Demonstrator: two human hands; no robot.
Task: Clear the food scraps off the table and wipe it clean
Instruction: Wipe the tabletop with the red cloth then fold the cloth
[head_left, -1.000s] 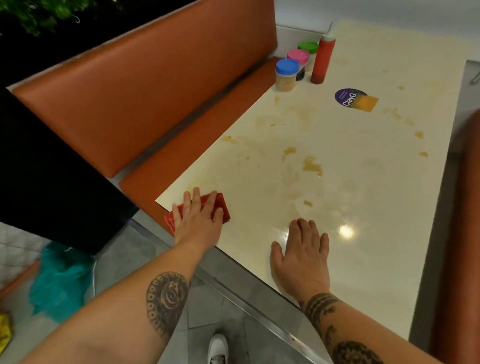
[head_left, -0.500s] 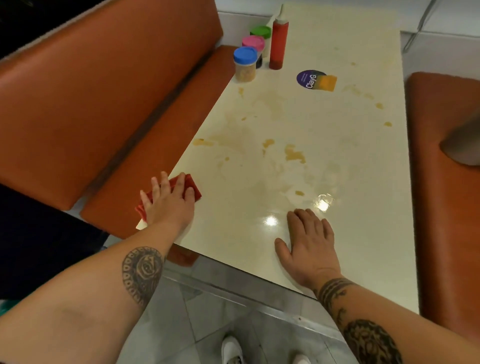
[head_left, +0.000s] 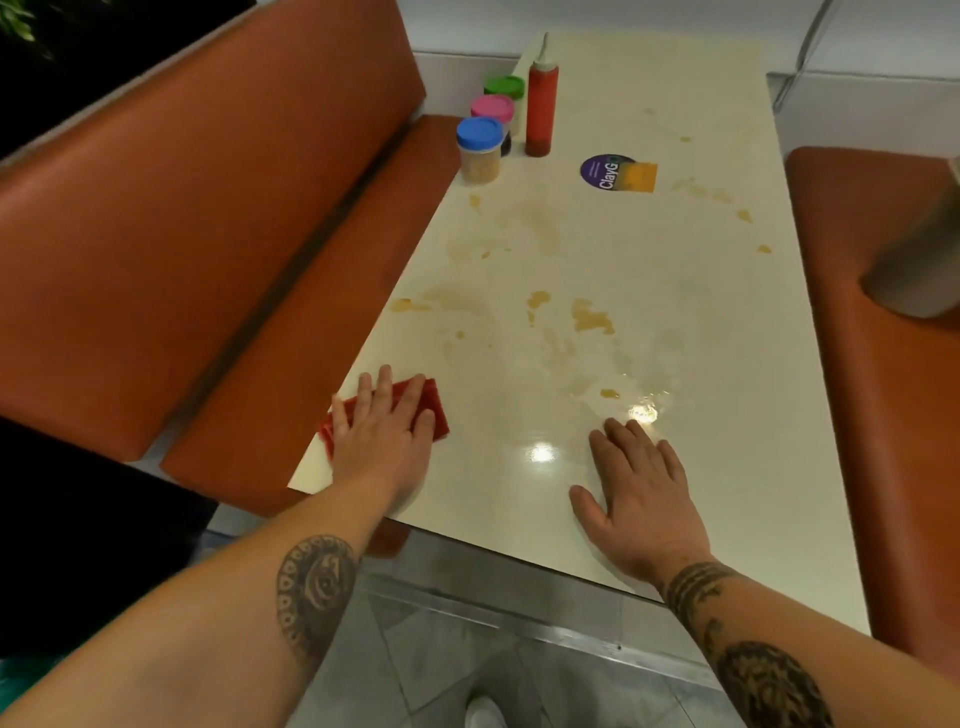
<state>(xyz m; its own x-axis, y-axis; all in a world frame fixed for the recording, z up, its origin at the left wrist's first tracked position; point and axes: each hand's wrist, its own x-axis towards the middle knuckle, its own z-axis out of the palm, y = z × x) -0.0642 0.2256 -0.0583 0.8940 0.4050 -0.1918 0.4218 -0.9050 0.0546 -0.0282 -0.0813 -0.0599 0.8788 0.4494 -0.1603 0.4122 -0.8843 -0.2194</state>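
A cream table (head_left: 675, 332) runs away from me, marked with brownish smears and small food bits (head_left: 591, 318) across its middle. My left hand (head_left: 382, 439) lies flat, fingers spread, pressing a folded red cloth (head_left: 434, 410) onto the near left corner of the table. My right hand (head_left: 636, 491) rests palm down on the near edge, fingers apart, holding nothing. The near part of the surface looks wet and shiny.
At the far left of the table stand a red squeeze bottle (head_left: 541, 106) and jars with blue (head_left: 479, 150), pink (head_left: 492, 111) and green (head_left: 504, 85) lids. A round sticker (head_left: 615, 173) lies beside them. Orange bench seats (head_left: 291, 332) flank both sides; a grey object (head_left: 919, 260) sits on the right one.
The view has swung right and closer to the table. My left hand has slid the red cloth a little farther onto the corner. My right hand stays flat near the edge.
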